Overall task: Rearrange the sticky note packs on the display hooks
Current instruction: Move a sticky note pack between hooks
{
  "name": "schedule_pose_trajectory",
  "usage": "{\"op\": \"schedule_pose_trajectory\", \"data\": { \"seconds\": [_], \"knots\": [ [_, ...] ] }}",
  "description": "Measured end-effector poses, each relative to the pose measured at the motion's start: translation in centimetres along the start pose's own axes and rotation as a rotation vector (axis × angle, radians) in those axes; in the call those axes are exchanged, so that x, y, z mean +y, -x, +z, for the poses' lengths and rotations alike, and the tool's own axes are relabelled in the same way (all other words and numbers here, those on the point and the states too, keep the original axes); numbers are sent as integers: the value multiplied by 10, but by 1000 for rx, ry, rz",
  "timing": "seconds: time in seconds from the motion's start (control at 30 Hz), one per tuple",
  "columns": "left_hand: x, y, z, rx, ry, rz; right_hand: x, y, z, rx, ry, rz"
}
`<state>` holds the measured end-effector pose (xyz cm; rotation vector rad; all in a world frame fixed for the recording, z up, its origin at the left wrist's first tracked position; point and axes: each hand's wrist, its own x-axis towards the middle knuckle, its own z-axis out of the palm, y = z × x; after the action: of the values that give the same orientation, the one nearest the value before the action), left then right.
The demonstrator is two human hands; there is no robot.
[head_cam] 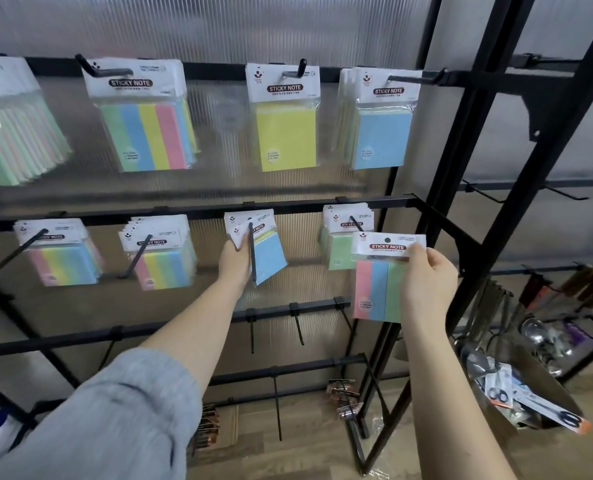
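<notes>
Now a striped pack (pixel 380 289) is being pinched by the right hand (pixel 426 282) at frame centre-right; blue packs (pixel 269 256) are being gripped by the left hand (pixel 234 263) on their hook (pixel 252 251); rehanging likely needs hole-to-hook alignment.

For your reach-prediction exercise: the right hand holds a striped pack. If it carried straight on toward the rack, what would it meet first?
Probably the green packs on their hook, just beyond the striped pack that the right hand holds. Depth from one view is uncertain.

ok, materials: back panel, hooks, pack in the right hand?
Back panel: looks like translucent ribbed plastic, by its vertical flutes.
Hooks: matte black rod, probably coated metal.
Pack held by the right hand: glossy clear film, white card header, pastel paper.
</notes>
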<state>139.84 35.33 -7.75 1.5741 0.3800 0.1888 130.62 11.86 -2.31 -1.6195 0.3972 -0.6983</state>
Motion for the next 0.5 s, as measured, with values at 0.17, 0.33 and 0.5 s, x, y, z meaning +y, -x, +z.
{"op": "schedule_pose_trajectory", "data": {
  "seconds": [0.17, 0.33, 0.5],
  "knots": [
    [-8, 1, 2, -77, 84, 26, -1, 1, -4, 3, -7, -3],
    [-14, 8, -2, 28, 23, 98, -5, 3, -5, 7, -19, -4],
    [-18, 37, -9, 113, -109, 278, -13, 8, -2, -12, -70, -4]
  ]
}}
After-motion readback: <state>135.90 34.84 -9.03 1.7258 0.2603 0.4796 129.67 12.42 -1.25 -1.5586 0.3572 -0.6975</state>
